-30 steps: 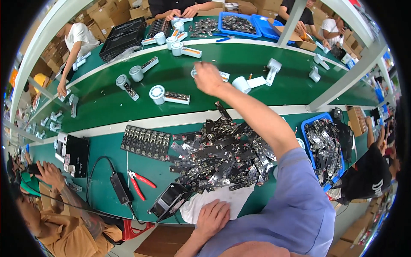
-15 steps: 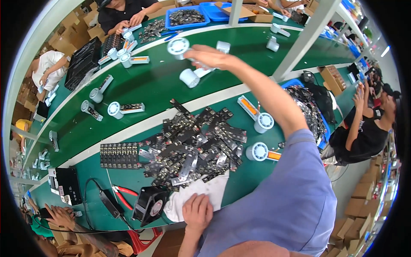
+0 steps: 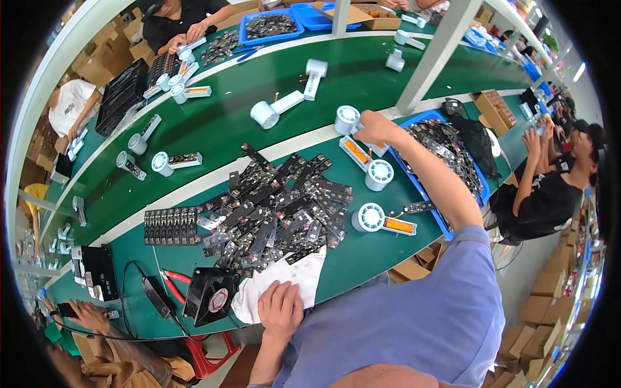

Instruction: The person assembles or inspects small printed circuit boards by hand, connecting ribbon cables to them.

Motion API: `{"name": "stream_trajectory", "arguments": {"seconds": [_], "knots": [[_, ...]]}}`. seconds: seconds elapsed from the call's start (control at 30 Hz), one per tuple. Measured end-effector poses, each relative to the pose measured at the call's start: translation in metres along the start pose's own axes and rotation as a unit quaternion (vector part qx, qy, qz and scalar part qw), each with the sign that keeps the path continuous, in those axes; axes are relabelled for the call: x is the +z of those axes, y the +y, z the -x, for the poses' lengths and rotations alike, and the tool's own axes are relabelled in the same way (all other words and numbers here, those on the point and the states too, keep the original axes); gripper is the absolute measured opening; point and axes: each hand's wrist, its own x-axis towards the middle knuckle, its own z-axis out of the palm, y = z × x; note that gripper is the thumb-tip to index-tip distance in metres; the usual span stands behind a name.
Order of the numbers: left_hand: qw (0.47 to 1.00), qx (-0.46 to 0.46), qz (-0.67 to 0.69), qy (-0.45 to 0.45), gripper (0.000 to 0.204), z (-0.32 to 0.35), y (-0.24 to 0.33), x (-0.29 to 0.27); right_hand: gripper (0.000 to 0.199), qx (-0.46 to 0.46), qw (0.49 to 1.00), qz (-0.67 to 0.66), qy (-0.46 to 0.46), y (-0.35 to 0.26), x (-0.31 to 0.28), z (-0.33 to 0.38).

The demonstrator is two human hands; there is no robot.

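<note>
My right hand [image 3: 378, 127] is closed on a light-blue handheld fan [image 3: 347, 119], whose round head shows to the left of the fingers; part of its handle is hidden. Close below it lies a second fan [image 3: 379, 174], with an orange part showing in its open handle. A third fan [image 3: 370, 218] rests nearer to me. My left hand [image 3: 281, 308] lies with its fingers flat on a white cloth [image 3: 310, 275] at the table's near edge. Just beyond the cloth spreads a heap of black circuit boards [image 3: 272, 210].
A blue tray [image 3: 424, 187] full of parts stands at right. Left of the heap are lined-up boards [image 3: 171, 226], red-handled pliers [image 3: 173, 288] and a black square fan [image 3: 210, 296]. Several handheld fans lie on the far green belt [image 3: 213, 142]. A white post [image 3: 435, 61] rises at back right.
My right hand has come from over the far belt back toward me and to the right, bringing the handheld fan beside the near ones. My left hand stays on the cloth.
</note>
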Motion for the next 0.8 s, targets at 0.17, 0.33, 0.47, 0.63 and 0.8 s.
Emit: {"name": "stream_trajectory", "arguments": {"seconds": [0.17, 0.33, 0.47, 0.63, 0.8], "knots": [[1.0, -0.019, -0.01, -0.005, 0.032, 0.005, -0.001, -0.001, 0.043, -0.001, 0.987, 0.138, 0.084, -0.037, -0.024, 0.016], [1.0, -0.015, 0.005, -0.021, 0.031, 0.001, 0.004, -0.006, 0.055, -0.342, 0.903, 0.135, 0.223, -0.11, 0.022, -0.092], [0.999, -0.016, 0.018, -0.025, 0.032, 0.001, 0.0, -0.004, 0.056, -0.307, 0.921, 0.226, 0.088, -0.134, 0.048, -0.14], [0.996, -0.047, 0.078, 0.014, 0.035, 0.005, 0.007, -0.007, 0.047, -0.404, 0.892, 0.153, 0.137, -0.155, 0.006, -0.05], [0.891, -0.189, 0.39, 0.137, 0.104, -0.028, 0.014, -0.025, 0.035, -0.51, 0.858, 0.018, 0.06, -0.145, 0.008, 0.139]]}}
